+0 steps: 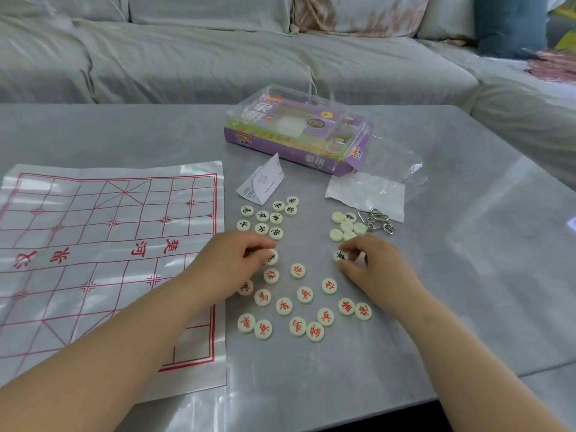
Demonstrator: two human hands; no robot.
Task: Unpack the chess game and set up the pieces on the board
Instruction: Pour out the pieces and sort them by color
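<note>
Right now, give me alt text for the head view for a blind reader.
Two hands work among round chess pieces on a grey table: the right hand pinches a black-marked piece, the left hand grips a second piece. The red-lined board sheet lies left, with no pieces on it; the purple box sits behind.

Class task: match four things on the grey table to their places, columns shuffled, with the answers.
1. clear plastic board sheet with red grid
2. purple cardboard box
3. folded white paper leaflet
4. silver metal wire rings

A. right of the blank-faced cream discs
B. far side of the table
C. left side, lying flat
D. directly in front of the box

Pairs: 1-C; 2-B; 3-D; 4-A
</note>
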